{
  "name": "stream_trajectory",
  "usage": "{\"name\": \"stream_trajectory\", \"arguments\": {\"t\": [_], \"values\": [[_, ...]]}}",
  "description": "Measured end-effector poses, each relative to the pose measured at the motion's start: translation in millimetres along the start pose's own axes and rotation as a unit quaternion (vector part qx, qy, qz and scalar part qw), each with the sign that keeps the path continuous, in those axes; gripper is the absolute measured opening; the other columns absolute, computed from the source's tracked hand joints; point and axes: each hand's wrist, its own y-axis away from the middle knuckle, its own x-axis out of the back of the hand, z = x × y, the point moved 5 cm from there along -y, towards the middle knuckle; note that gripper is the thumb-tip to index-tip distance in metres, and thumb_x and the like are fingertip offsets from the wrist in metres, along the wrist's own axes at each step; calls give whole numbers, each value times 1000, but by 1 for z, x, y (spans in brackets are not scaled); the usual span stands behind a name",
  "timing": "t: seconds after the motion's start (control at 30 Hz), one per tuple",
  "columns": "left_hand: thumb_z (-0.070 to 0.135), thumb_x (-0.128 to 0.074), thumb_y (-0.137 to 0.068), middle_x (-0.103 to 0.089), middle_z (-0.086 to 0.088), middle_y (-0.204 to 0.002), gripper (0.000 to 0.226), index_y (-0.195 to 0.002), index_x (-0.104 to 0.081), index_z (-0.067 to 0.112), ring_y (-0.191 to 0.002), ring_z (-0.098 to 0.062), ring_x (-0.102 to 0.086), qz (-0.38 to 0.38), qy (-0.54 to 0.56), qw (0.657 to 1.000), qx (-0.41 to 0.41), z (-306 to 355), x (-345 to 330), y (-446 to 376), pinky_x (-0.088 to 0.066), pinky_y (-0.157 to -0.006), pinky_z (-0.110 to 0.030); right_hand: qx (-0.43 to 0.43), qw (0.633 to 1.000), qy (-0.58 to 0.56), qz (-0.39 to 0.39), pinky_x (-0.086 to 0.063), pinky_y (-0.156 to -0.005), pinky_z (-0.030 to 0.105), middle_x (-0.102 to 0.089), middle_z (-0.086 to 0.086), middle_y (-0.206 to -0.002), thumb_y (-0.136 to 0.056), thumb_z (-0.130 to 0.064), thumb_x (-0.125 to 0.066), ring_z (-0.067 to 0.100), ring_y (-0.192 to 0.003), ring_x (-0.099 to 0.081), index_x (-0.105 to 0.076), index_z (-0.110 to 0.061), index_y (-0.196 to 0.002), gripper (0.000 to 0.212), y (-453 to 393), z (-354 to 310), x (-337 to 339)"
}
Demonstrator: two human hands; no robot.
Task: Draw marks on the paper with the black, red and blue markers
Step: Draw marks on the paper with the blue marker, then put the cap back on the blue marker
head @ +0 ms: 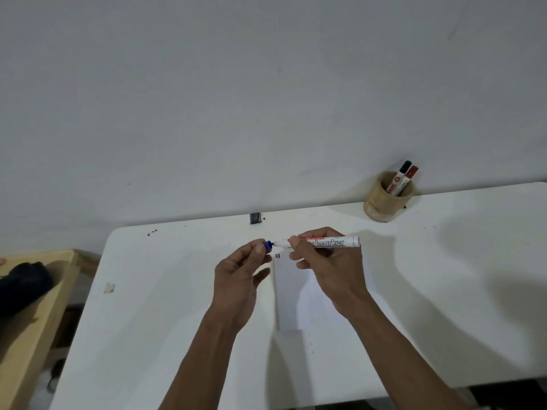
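Two hands over one paper [288, 294]: left hand [236, 279] pinches one blue cap [268, 245], right hand [328, 261] grips one marker [328, 242]; two markers [403, 179] stand in one cup [384, 202] at 2 o'clock.

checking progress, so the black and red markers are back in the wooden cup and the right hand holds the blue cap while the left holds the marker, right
Hands are swapped. In the head view the left hand pinches the blue cap and the right hand holds the marker. The black marker and red marker do stand in the wooden cup.
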Motion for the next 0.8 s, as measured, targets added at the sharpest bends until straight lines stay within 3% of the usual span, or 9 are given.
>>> {"name": "stream_trajectory", "arguments": {"t": [0.3, 0.47, 0.8], "values": [[17, -68, -86, -77, 0, -89, 20, -104, -73, 9, -80, -14, -67, -51, -32, 998, -25, 10, 11, 30, -49, -85, -40, 10, 999, 32, -15, -61, -61, 30, -79, 8, -75, -85, -13, -81, 23, -68, -78, -72, -1, -87, 15, 33, -1, -14], [27, -67, -86, -76, 1, -88, 16, -96, -78, 19, -81, -11, -65, -98, -116, 988, -39, 17, 17, 37, -51, -85, -41, 3, 1000, 15, -21, -60, -62, 30, -78, 7, -74, -85, -13, -81, 24, -67, -77, -72, -2, -85, 14, 44, -2, -14], [20, -65, -93, -73, 3, -79, 14, -92, -77, 14, -76, -10, -62, -128, -166, 976, -66, 18, 9, 39, -51, -81, -36, -34, 998, -57, -1, -56, -63, 31, -76, 13, -78, -82, -11, -83, 27, -69, -73, -73, -4, -86, 12, 56, 9, -6]]}}
